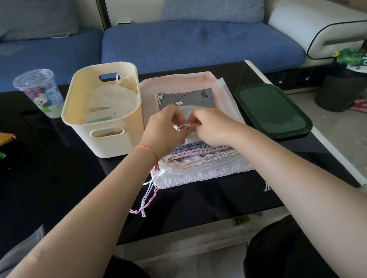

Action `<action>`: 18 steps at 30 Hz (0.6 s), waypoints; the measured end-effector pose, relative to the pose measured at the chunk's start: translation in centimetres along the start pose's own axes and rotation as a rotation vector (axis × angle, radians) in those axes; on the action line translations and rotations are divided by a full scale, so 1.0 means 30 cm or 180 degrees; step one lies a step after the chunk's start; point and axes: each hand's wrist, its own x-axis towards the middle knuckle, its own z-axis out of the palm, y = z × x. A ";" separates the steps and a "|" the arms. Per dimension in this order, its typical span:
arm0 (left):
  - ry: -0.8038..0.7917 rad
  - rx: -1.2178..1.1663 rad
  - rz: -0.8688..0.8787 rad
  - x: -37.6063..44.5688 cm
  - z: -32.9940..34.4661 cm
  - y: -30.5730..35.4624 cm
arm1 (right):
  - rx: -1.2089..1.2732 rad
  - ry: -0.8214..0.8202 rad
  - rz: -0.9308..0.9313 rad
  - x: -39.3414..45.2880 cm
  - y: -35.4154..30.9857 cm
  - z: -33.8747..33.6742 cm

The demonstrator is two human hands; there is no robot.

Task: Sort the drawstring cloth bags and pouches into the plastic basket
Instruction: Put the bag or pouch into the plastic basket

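Pinching drawstring [181, 127] — left hand [164, 130], right hand [211, 126]

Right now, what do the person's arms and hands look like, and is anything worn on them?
Both forearms are bare, with no sleeves or gloves. The left hand has a thin braided bracelet in red and orange at its wrist. The right hand shows no jewellery.

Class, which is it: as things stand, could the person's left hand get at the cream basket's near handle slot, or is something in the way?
Probably yes. The left hand is beside the basket, nothing lies between them, but it pinches a cord with the right hand.
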 end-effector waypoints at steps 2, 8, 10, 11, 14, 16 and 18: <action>0.0020 0.0078 0.0064 0.002 0.005 -0.003 | 0.0667 -0.0257 0.0253 -0.002 0.011 0.000; 0.0353 -0.0012 0.0325 0.006 0.005 0.001 | 0.3180 -0.0390 0.0799 -0.004 0.042 -0.007; 0.0347 -0.0141 0.0347 0.004 0.005 0.003 | 0.3450 -0.0357 0.0896 0.000 0.047 -0.011; 0.0353 -0.0192 0.0369 0.003 0.008 0.005 | 0.3517 -0.0350 0.0936 0.002 0.049 -0.012; 0.0432 -0.0172 0.0342 0.002 0.019 0.003 | 0.3540 -0.0391 0.1016 0.007 0.050 -0.006; 0.0463 -0.0079 0.0240 0.005 0.022 -0.004 | 0.3509 -0.0421 0.1025 0.008 0.049 -0.002; 0.0441 -0.0008 0.0136 0.006 0.021 -0.006 | 0.3544 -0.0419 0.0976 0.008 0.050 -0.002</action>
